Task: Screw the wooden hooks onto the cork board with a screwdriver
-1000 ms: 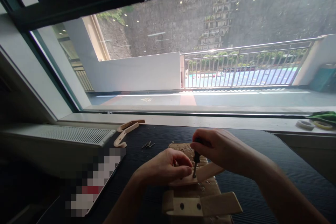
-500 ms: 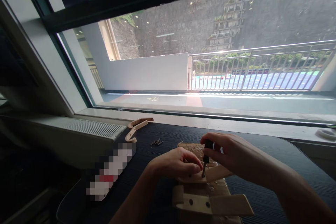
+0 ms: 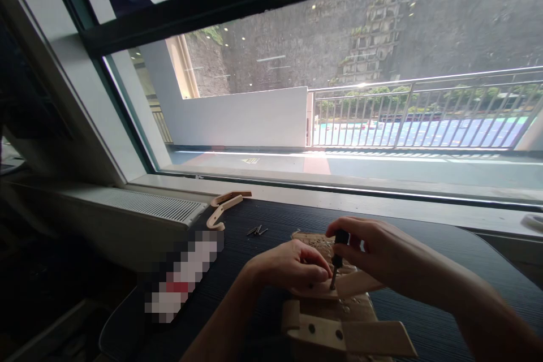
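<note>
My right hand (image 3: 373, 246) is closed round the black handle of a screwdriver (image 3: 339, 246). Its metal shaft points down, tip at a hole in a bent wooden hook (image 3: 358, 284). Curled fingers of my left hand (image 3: 286, 264) press on that hook beside the tip; whether they also pinch a screw is hidden. The hook lies across a rough brown wooden board (image 3: 356, 306). Nearer to me, a second bent wooden hook (image 3: 324, 332) with two dark holes lies across the same board.
On the dark table (image 3: 424, 249) lie several loose screws (image 3: 257, 231). Two more bent wooden hooks (image 3: 224, 209) rest at the table's far left, by a blurred white packet (image 3: 186, 277). A radiator (image 3: 161, 206) and a window sill (image 3: 297, 195) border the table.
The whole view has shifted slightly, so things sit a little further right. My right hand still grips the screwdriver at the same hole, and my left hand remains on the hook.
</note>
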`<state>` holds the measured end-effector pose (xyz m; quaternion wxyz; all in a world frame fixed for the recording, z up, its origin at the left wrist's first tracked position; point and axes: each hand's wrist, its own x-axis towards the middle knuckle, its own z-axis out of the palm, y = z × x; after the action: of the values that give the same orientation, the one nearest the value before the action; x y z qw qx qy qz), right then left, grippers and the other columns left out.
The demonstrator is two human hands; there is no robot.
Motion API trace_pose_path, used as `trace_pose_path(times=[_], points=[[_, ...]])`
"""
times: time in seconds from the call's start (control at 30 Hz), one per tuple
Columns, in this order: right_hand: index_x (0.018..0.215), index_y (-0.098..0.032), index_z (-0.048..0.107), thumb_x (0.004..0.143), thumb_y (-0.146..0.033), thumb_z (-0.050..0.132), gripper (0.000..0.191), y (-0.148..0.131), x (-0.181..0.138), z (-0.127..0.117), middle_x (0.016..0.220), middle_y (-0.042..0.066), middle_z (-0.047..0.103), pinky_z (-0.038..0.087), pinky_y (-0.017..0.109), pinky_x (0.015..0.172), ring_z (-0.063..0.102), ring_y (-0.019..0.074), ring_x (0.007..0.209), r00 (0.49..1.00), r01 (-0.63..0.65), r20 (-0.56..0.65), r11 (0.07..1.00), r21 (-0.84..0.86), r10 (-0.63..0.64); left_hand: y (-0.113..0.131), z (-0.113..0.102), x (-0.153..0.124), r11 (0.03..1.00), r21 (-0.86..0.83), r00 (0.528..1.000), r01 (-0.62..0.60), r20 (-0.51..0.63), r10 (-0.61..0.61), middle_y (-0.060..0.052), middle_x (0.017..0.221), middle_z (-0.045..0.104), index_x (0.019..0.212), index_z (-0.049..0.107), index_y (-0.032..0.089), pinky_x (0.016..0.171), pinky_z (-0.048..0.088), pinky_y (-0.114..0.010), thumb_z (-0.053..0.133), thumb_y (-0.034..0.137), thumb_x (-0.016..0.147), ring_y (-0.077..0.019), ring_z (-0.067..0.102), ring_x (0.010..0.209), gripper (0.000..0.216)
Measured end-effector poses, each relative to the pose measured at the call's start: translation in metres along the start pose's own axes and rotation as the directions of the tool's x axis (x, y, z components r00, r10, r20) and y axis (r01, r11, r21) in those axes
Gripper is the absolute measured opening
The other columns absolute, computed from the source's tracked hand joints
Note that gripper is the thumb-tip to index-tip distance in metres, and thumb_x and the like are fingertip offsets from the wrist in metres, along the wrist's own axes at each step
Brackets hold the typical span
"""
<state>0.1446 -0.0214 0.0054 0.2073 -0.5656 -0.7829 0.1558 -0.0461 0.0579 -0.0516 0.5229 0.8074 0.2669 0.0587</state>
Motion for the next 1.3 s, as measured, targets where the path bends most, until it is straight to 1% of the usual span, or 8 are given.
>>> trace_pose_path(times=[0.23, 0.33, 0.47, 0.6, 0.87, 1.0, 1.1, 1.3], points=[[0.075, -0.022, 0.054, 0.087, -0.039, 0.047, 0.022, 0.002, 0.002, 0.002, 0.060, -0.004, 0.053, 0.024, 0.023, 0.048, 0.040, 0.0101, 0.054, 0.999, -0.023, -0.036, 0.990, -0.136, 0.018, 0.001, 0.001, 0.001, 1.000, 0.021, 1.000, -0.009, -0.002, 0.009, -0.002, 0.079, 0.063, 0.095, 0.070, 0.014, 0.062, 0.039, -0.019, 0.057, 0.032, 0.077, -0.0107, 0.051, 0.069, 0.028], [0.078, -0.023, 0.055, 0.087, -0.039, 0.047, 0.020, 0.001, 0.002, 0.004, 0.059, -0.004, 0.052, 0.023, 0.023, 0.048, 0.039, 0.0100, 0.053, 0.998, -0.034, -0.061, 0.985, -0.169, 0.024, 0.000, 0.002, 0.002, 1.000, -0.003, 1.000, -0.003, 0.003, 0.003, -0.002, 0.078, 0.062, 0.095, 0.069, 0.013, 0.059, 0.038, -0.019, 0.057, 0.032, 0.077, -0.0105, 0.050, 0.067, 0.029], [0.095, -0.027, 0.057, 0.085, -0.038, 0.049, 0.017, -0.001, -0.002, 0.000, 0.067, -0.004, 0.058, 0.025, 0.022, 0.050, 0.044, 0.0102, 0.056, 1.000, -0.016, -0.007, 0.996, -0.082, 0.016, -0.001, 0.002, 0.004, 1.000, -0.024, 1.000, 0.008, 0.002, -0.008, -0.001, 0.077, 0.061, 0.094, 0.069, 0.014, 0.058, 0.038, -0.019, 0.058, 0.032, 0.076, -0.0103, 0.049, 0.066, 0.028], [0.087, -0.026, 0.056, 0.087, -0.031, 0.046, 0.012, -0.003, -0.005, -0.005, 0.064, -0.005, 0.054, 0.024, 0.022, 0.050, 0.040, 0.0093, 0.055, 1.000, 0.022, 0.016, 0.998, -0.063, -0.021, 0.000, 0.003, 0.005, 1.000, -0.020, 1.000, 0.015, -0.002, -0.015, 0.000, 0.070, 0.057, 0.090, 0.069, 0.013, 0.054, 0.035, -0.018, 0.058, 0.029, 0.075, -0.0091, 0.046, 0.062, 0.025], [0.077, -0.023, 0.052, 0.087, -0.038, 0.046, 0.019, 0.004, 0.001, 0.005, 0.057, -0.006, 0.048, 0.020, 0.024, 0.048, 0.036, 0.0092, 0.052, 0.999, -0.009, -0.036, 0.987, -0.161, 0.003, 0.003, 0.003, 0.003, 1.000, 0.011, 1.000, 0.001, -0.010, -0.001, -0.002, 0.079, 0.063, 0.092, 0.070, 0.014, 0.061, 0.039, -0.020, 0.057, 0.031, 0.077, -0.0119, 0.051, 0.070, 0.027], [0.078, -0.023, 0.052, 0.087, -0.037, 0.045, 0.018, 0.001, 0.002, 0.007, 0.058, -0.005, 0.052, 0.021, 0.024, 0.050, 0.038, 0.0093, 0.052, 0.997, -0.034, -0.074, 0.979, -0.203, 0.019, 0.003, 0.003, 0.004, 1.000, 0.017, 1.000, 0.007, -0.013, -0.006, -0.002, 0.078, 0.063, 0.092, 0.070, 0.014, 0.059, 0.038, -0.019, 0.056, 0.031, 0.077, -0.0118, 0.051, 0.068, 0.027], [0.086, -0.025, 0.055, 0.086, -0.033, 0.047, 0.012, -0.004, 0.000, 0.004, 0.068, -0.005, 0.059, 0.023, 0.023, 0.052, 0.043, 0.0094, 0.057, 0.997, 0.009, -0.068, 0.987, -0.162, -0.020, 0.002, 0.004, 0.004, 1.000, 0.009, 1.000, 0.007, -0.006, -0.007, -0.002, 0.078, 0.062, 0.092, 0.070, 0.014, 0.058, 0.037, -0.019, 0.056, 0.031, 0.077, -0.0114, 0.050, 0.067, 0.027], [0.073, -0.021, 0.054, 0.087, -0.025, 0.043, 0.018, -0.004, -0.001, 0.004, 0.064, -0.004, 0.057, 0.022, 0.024, 0.052, 0.042, 0.0090, 0.056, 0.999, 0.022, -0.042, 0.981, -0.195, -0.030, 0.003, 0.004, 0.003, 0.999, 0.013, 0.999, 0.032, -0.015, -0.032, -0.002, 0.076, 0.061, 0.093, 0.070, 0.014, 0.057, 0.037, -0.019, 0.056, 0.030, 0.076, -0.0110, 0.049, 0.065, 0.027]])
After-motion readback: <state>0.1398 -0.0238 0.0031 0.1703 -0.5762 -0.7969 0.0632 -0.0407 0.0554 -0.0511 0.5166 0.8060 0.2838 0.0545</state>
